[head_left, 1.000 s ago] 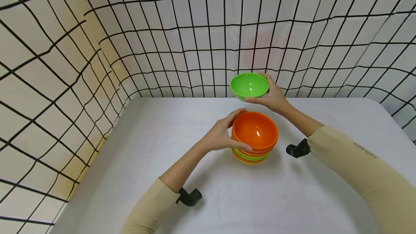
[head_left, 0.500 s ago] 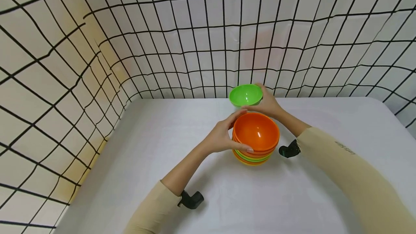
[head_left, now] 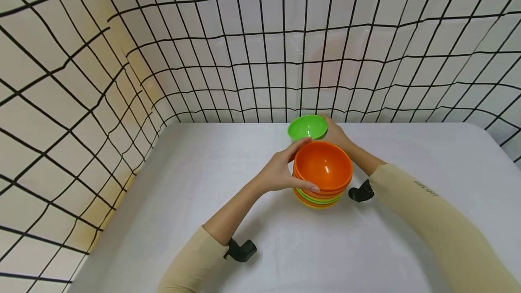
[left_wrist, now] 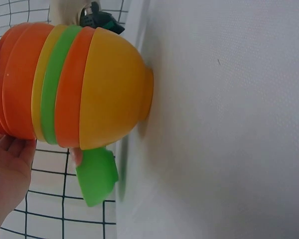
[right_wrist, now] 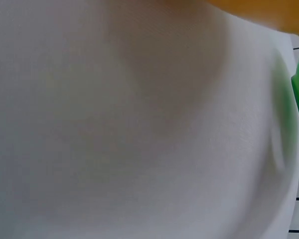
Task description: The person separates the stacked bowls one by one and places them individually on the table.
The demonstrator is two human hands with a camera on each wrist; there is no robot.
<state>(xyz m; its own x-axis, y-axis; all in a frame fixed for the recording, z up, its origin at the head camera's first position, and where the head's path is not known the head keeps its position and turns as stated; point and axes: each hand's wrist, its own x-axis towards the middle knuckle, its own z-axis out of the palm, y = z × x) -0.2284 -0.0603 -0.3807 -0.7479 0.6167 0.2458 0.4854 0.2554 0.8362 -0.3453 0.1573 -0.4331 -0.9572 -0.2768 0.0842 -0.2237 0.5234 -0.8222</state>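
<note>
A stack of nested bowls stands on the white table, orange on top with orange, yellow and green rims below. My left hand grips its upper left side, thumb at the front and fingers behind. In the left wrist view the lowest bowl is a yellow bowl with its foot toward the table. Just behind the stack, my right hand holds a green bowl by its right side, tilted a little. That bowl's foot is close to the tabletop; contact cannot be told. The stack partly hides the right hand.
A white-covered table spreads around the bowls. Behind it and on the left rise white walls with a black grid. Black wrist mounts stick out from both beige sleeves.
My right hand has brought the green bowl down from above the table's far edge, toward the tabletop behind the stack. My left hand has stayed on the stack.
</note>
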